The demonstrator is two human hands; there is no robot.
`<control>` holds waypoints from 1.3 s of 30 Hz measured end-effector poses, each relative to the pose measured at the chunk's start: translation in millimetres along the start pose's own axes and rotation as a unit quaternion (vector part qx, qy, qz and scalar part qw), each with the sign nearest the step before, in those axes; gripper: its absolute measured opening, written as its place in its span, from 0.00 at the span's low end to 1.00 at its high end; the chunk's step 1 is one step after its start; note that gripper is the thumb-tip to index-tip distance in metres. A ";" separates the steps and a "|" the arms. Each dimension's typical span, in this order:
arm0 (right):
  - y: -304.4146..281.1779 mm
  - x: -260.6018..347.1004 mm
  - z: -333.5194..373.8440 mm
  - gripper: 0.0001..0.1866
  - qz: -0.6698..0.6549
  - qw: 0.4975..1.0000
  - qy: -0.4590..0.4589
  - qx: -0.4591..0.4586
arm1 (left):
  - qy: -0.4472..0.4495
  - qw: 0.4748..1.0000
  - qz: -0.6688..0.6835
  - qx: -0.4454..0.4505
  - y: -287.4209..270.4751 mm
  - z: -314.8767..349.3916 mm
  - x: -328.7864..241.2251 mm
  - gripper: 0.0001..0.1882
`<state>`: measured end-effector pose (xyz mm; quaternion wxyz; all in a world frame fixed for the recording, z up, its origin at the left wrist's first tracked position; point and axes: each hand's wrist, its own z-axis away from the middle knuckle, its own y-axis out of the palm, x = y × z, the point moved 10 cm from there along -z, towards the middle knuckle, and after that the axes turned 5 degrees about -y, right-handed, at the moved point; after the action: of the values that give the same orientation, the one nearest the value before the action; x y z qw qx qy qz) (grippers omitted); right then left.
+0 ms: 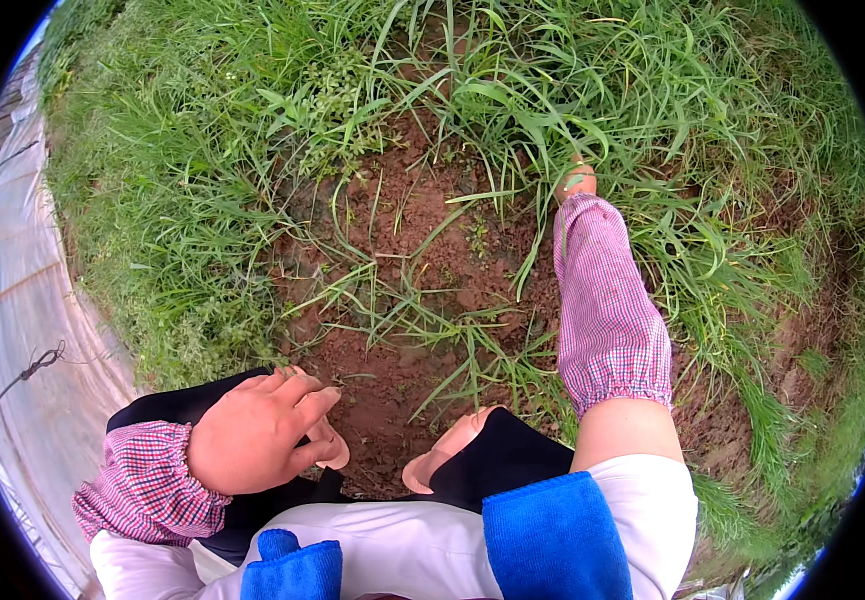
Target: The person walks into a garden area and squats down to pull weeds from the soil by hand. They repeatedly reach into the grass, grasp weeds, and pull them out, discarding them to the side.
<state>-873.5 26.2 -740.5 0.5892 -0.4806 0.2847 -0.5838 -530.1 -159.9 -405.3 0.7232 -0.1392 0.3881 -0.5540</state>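
Observation:
My left hand [271, 425] rests over my left knee at the lower left. Its fingers are loosely bent and apart, with nothing held between them. My right arm reaches forward, and my right hand [579, 182] is in among the long green grass [513, 100] at the edge of the bare patch. Grass blades cover its fingers, so whether they grip anything is hidden. Checked red, white and blue oversleeves [608, 290] cover both forearms. In front of me lies reddish-brown soil [393, 200] with scattered grass tufts [473, 345].
Dense weeds [173, 180] stand at the left and far side, more grass [753, 250] at the right. Clear plastic sheeting [28, 280] on a frame runs along the left edge. My bent legs [513, 445] are close below, and a blue towel [558, 535] hangs over my chest.

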 end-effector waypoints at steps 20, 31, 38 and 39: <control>-56.1 -15.8 -15.4 0.20 -0.469 0.879 -0.047 -0.070 | -0.023 0.999 -0.019 -0.032 -6.5 -5.3 4.7 0.19; -28.7 96.1 -38.6 0.26 -0.271 0.936 -0.225 0.005 | -0.074 0.997 0.035 0.015 -0.7 -4.1 16.6 0.22; -52.3 102.0 -27.2 0.19 -0.282 0.952 -0.082 -0.086 | -0.112 0.992 0.040 0.040 3.3 0.3 26.0 0.22; -51.5 84.2 -25.7 0.19 -0.440 0.893 -0.029 -0.087 | -0.114 0.992 0.042 0.039 3.4 1.5 26.9 0.22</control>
<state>-904.8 -53.4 -684.8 0.2360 -0.6230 0.0765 -0.7418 -524.4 -183.6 -417.5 0.7899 -0.1569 0.2869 -0.5187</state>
